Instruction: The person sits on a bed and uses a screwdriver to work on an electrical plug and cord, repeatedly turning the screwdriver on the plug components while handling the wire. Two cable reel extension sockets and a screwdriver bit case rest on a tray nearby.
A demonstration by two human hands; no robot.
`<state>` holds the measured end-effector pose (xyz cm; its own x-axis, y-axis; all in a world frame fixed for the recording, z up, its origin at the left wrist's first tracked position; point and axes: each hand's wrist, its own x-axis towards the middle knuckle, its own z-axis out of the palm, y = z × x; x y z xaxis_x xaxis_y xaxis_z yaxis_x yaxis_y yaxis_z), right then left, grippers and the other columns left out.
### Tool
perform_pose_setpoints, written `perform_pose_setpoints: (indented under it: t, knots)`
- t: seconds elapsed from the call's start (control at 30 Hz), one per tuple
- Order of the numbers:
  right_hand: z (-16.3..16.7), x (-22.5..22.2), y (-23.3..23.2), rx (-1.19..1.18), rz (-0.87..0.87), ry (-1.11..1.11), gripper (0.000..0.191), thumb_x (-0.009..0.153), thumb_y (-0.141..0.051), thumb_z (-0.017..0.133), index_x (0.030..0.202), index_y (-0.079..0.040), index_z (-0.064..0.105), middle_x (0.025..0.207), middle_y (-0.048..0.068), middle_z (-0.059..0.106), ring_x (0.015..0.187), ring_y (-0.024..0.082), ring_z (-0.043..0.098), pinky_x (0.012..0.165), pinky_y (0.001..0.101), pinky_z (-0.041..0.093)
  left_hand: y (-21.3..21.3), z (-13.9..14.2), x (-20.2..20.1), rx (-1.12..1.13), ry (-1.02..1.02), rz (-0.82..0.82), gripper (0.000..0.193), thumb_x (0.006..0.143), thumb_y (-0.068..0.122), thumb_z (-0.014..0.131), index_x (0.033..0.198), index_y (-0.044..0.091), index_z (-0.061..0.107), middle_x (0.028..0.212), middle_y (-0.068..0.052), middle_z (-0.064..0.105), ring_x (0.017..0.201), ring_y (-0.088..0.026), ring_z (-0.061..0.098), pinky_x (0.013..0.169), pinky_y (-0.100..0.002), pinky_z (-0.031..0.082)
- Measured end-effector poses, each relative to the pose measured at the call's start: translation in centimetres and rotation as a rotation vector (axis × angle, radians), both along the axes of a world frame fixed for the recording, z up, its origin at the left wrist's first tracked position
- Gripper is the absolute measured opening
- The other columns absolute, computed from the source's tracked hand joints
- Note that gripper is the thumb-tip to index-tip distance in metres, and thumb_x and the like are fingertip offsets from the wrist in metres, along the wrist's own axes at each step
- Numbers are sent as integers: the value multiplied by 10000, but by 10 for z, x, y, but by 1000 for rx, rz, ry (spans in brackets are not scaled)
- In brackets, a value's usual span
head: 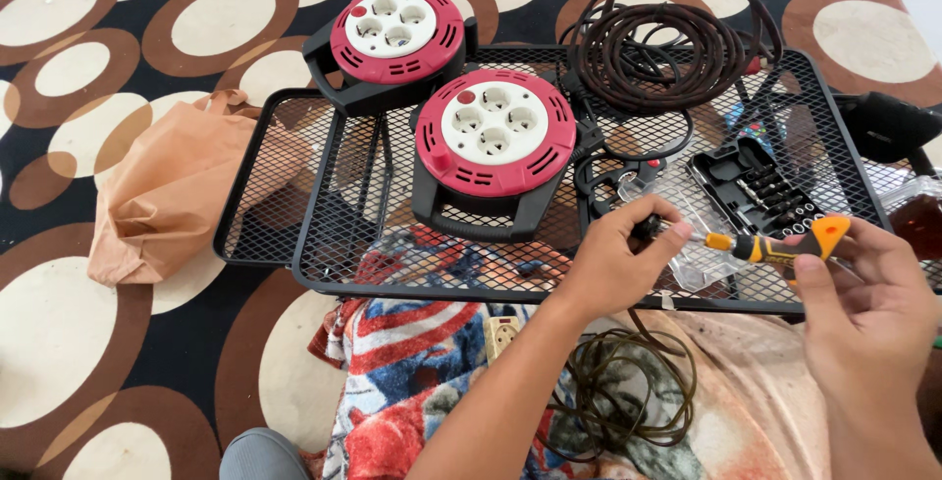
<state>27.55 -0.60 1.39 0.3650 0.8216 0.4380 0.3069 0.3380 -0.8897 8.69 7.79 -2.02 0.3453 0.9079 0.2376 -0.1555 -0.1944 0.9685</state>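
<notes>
Below me spreads the dark carpet patterned with brown and cream rings [88, 343], and over it stands the black wire-mesh table [294, 195] that carries most of what I see. A crumpled tan paper bag [167, 186] lies on the carpet just beside the table's left edge. On the mesh sit two round red-and-white cable reels with black frames, the nearer one [494, 146] close to my hands and the farther one [394, 33] half off the back edge. A coil of dark brown cable [667, 48] rests at the back right, and a second, olive-green coil [618, 392] lies on the printed cloth over my lap. A black case of screwdriver bits [760, 190] lies open on the mesh, just beyond my hands.

My right hand [863, 303] is closed around the orange-and-black handle of a screwdriver [785, 241], held level above the table's front edge. My left hand [613, 254] pinches a small dark part at the tip of the shaft between thumb and forefinger; I cannot tell what that part is. I judge the screwdriver light and stiff, its rubbery handle the sure place to grip, while the slim metal shaft looks slippery.
</notes>
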Motion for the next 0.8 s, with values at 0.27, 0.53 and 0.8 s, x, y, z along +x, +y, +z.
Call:
perform_pose_setpoints:
  t: [0.27, 0.53, 0.8]
  knots:
    - [-5, 0, 2, -5, -2, -51, 336, 1050, 72, 583, 1373, 69, 490, 1241, 172, 668, 1112, 198, 693, 957, 280, 580, 6, -3, -1, -144, -150, -51, 198, 1072, 192, 510, 1137, 70, 653, 742, 48, 491, 611, -30, 433, 538, -224, 371]
    - [-7, 1, 1, 1, 13, -77, 306, 1094, 71, 584, 1381, 82, 478, 1242, 182, 671, 1109, 196, 698, 995, 289, 588, 5, 0, -4, -226, -210, -110, 333, 1073, 167, 352, 1339, 76, 531, 801, -8, 498, 587, -55, 446, 533, -230, 389]
    - [0, 2, 1, -9, -10, -1, 365, 1021, 48, 583, 1377, 53, 501, 1240, 142, 661, 1120, 152, 682, 930, 226, 579, 10, -8, 0, -233, -274, -108, 307, 1053, 222, 574, 1287, 46, 481, 851, -18, 567, 650, -55, 481, 551, -230, 410]
